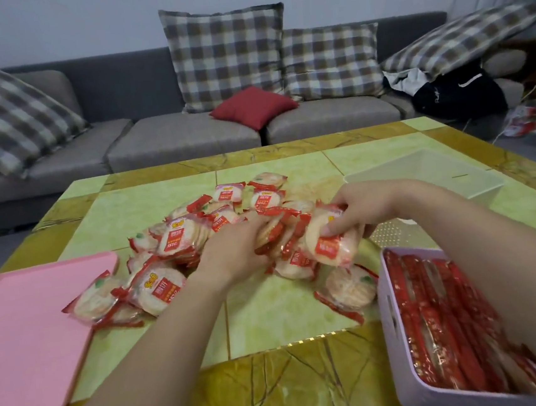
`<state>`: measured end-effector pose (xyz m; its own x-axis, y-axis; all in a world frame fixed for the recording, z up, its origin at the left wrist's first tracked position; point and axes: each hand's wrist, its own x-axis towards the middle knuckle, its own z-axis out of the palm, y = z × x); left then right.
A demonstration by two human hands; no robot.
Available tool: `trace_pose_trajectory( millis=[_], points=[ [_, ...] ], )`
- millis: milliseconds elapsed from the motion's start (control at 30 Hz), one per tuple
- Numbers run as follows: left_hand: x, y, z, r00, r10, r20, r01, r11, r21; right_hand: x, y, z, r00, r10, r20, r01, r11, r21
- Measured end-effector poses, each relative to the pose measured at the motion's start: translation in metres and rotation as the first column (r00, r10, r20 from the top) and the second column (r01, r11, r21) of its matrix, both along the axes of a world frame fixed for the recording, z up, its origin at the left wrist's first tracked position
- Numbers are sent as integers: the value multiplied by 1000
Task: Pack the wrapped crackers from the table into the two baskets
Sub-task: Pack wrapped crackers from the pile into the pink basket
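A heap of wrapped crackers (pixel 178 241) in clear and red packets lies in the middle of the table (pixel 270 304). My right hand (pixel 362 208) grips a bunch of these packets (pixel 328 243) above the heap's right side. My left hand (pixel 235 250) reaches into the heap, fingers curled around packets stacked on edge (pixel 271 232). A lilac basket (pixel 405 382) at the front right is packed with rows of crackers standing on edge. Behind my right arm stands a white basket (pixel 427 171) with nothing seen in it.
A pink lid or board (pixel 28 340) lies at the table's front left, with a few packets at its edge. Behind the table is a grey sofa (pixel 188 135) with checked cushions, a red cushion and a dark bag.
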<state>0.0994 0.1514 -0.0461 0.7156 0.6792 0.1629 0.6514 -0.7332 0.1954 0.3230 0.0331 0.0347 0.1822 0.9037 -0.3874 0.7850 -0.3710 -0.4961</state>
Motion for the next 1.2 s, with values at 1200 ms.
trace_pose_trajectory(
  millis=[1200],
  points=[
    [17, -65, 5, 312, 907, 283, 275, 198, -941, -52, 6, -31, 716, -472, -514, 544, 839, -12]
  ],
)
